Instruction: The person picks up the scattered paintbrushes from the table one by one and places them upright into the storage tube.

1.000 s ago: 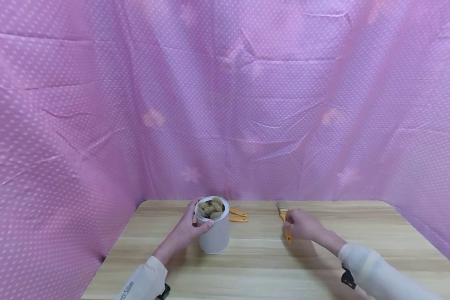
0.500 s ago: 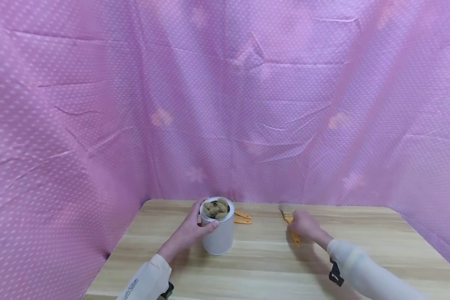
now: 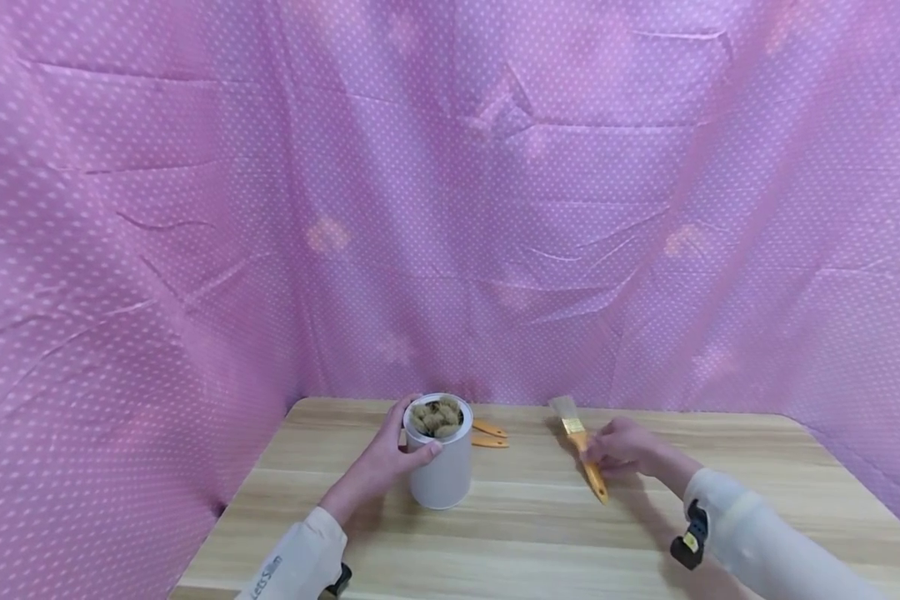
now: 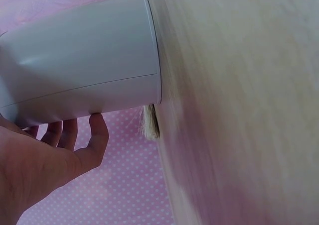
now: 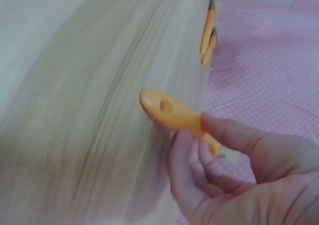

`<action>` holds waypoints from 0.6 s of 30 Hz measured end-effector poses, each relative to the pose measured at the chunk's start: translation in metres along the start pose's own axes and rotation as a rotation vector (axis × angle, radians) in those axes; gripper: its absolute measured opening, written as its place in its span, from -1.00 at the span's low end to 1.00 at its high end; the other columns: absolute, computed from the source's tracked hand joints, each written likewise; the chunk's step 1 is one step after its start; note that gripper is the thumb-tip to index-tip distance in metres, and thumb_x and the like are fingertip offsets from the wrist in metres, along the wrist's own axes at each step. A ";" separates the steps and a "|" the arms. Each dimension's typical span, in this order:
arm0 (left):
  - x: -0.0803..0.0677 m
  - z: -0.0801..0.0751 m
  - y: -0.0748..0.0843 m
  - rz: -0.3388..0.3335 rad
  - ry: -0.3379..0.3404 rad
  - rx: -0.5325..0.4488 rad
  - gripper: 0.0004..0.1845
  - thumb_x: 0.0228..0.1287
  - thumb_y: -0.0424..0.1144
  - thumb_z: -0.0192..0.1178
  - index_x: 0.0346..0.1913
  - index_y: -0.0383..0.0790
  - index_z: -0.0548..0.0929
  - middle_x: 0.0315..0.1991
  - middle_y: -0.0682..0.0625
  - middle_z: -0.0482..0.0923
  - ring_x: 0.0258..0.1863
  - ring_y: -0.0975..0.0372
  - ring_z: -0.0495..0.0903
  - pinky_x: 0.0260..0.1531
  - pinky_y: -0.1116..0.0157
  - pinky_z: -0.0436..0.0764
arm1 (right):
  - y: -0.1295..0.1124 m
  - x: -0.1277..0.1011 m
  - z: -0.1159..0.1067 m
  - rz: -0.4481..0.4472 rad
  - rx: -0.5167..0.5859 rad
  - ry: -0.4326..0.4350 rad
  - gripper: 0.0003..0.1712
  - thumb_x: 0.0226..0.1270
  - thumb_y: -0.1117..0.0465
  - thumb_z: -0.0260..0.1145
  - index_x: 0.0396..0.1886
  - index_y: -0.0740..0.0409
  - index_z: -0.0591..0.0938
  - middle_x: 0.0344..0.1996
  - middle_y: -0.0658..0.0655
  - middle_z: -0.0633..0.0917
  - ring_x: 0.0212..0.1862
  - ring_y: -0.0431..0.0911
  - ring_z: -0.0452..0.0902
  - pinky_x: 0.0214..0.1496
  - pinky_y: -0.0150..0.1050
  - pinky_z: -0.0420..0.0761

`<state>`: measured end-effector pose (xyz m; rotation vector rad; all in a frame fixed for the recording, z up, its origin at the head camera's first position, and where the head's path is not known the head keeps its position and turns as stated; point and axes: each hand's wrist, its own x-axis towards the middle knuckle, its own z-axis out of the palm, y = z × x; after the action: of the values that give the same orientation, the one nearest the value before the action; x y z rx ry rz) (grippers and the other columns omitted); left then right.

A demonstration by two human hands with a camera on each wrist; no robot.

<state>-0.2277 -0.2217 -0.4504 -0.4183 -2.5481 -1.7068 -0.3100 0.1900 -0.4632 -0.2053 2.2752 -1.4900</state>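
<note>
A light grey tin can (image 3: 444,479) stands upright on the table, filled near its rim with fuzzy tan clumps (image 3: 437,417). My left hand (image 3: 381,460) grips its upper side, with the thumb across the front. In the left wrist view the fingers curl against the can's wall (image 4: 84,56). To the right, my right hand (image 3: 624,448) pinches a paintbrush (image 3: 596,482) by its orange handle, between thumb and fingers. Its pale bristles point to the back left. The handle's hanging hole shows on the brush (image 5: 184,118) in the right wrist view.
Two more orange-handled brushes (image 3: 491,442) lie just behind and right of the can, their other ends hidden by it. Pale bristles (image 4: 150,124) show beside the can's base in the left wrist view. A pink dotted cloth (image 3: 450,208) hangs behind the wooden table (image 3: 495,550).
My right hand has shifted slightly right and turned, and the paintbrush has tilted with it, more of its handle and bristles now showing. The left hand stays on the can. The head view shifts a little.
</note>
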 end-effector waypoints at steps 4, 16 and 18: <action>0.001 -0.001 0.000 -0.018 -0.001 0.013 0.05 0.26 0.12 0.42 0.62 -0.06 0.00 0.52 -0.09 0.11 0.46 -0.01 0.19 0.31 -0.15 0.35 | -0.010 0.002 0.003 -0.076 0.084 -0.151 -0.95 0.31 0.44 0.35 -0.29 0.36 0.61 -0.36 0.17 0.70 -0.28 -0.02 0.63 0.01 0.07 0.68; 0.003 -0.002 -0.001 0.013 -0.001 -0.014 0.01 0.28 0.03 0.42 0.61 -0.10 0.03 0.51 -0.16 0.10 0.44 -0.03 0.21 0.30 -0.11 0.38 | -0.085 0.012 0.036 -0.430 0.061 -0.047 -0.73 0.25 0.35 0.49 -0.17 0.39 0.61 -0.25 0.29 0.71 -0.16 0.11 0.70 -0.02 0.02 0.70; 0.003 -0.002 0.000 0.009 0.000 -0.020 0.02 0.27 0.00 0.43 0.61 -0.12 0.03 0.52 -0.18 0.09 0.45 -0.04 0.20 0.31 -0.13 0.36 | -0.101 0.012 0.043 -0.454 0.043 -0.001 -0.72 0.25 0.29 0.51 -0.16 0.35 0.63 -0.23 0.28 0.72 -0.14 0.15 0.70 -0.04 -0.05 0.72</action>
<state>-0.2307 -0.2230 -0.4488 -0.4299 -2.5276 -1.7310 -0.3133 0.1071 -0.3898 -0.7506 2.2921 -1.7456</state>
